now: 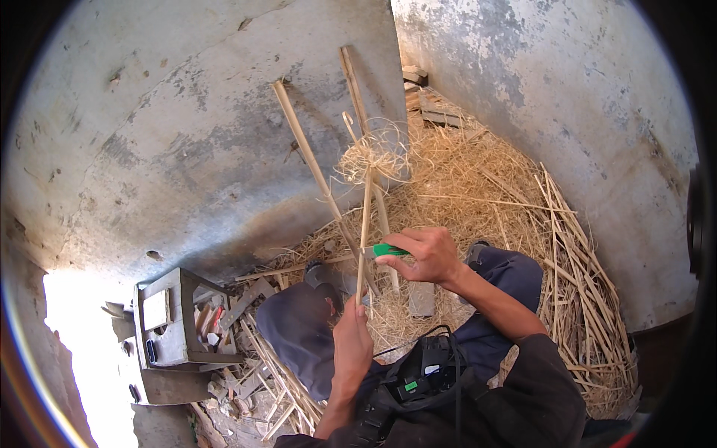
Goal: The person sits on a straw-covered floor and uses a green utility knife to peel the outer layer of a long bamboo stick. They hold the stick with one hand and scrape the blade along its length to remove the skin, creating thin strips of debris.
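My left hand (352, 345) is closed around the lower end of a pale bamboo strip (366, 213), which slants up and away from me. In my right hand (427, 257) is a green-handled utility knife (388, 250), its blade lying against the strip's middle. A tangle of thin curled shavings (371, 157) surrounds the upper part of the strip. Just beyond, two longer bamboo poles, one on the left (302, 142) and one on the right (352, 86), lean against the wall.
Shavings (463, 175) cover the floor ahead, with a pile of split bamboo sticks (586, 284) at right. A worn wooden stool (173, 317) lies at left with small items in it. Stained walls (202, 112) close in the corner. Black gear (426, 373) hangs at my front.
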A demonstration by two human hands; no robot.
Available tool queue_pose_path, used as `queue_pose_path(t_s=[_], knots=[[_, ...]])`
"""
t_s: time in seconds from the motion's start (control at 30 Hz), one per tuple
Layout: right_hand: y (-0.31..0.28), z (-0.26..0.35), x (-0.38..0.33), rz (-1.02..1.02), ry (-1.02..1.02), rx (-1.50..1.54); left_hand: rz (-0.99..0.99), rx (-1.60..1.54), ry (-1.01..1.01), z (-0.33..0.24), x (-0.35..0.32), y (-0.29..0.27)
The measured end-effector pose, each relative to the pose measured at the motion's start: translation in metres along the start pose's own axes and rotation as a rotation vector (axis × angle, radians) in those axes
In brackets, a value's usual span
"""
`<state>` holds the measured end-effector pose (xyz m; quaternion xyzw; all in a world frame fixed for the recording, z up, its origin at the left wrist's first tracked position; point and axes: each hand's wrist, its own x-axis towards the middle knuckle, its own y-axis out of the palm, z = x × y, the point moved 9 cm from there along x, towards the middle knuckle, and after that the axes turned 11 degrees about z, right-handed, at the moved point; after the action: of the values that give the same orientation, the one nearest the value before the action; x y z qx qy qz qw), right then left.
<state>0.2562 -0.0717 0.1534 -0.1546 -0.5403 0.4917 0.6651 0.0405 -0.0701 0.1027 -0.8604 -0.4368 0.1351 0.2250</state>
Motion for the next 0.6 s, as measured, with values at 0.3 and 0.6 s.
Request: queue_pose_path(t_s=[0.3,0.6], knots=[[-0.002,-0.014,0.004,0.001,0.074,-0.006,-0.019,0.023,0.020,0.002,-0.003,0.001],[-0.012,-0.040,0.014,-0.016,0.179,0.055,0.064,0.028,-0.032,0.013,-0.007,0.012]])
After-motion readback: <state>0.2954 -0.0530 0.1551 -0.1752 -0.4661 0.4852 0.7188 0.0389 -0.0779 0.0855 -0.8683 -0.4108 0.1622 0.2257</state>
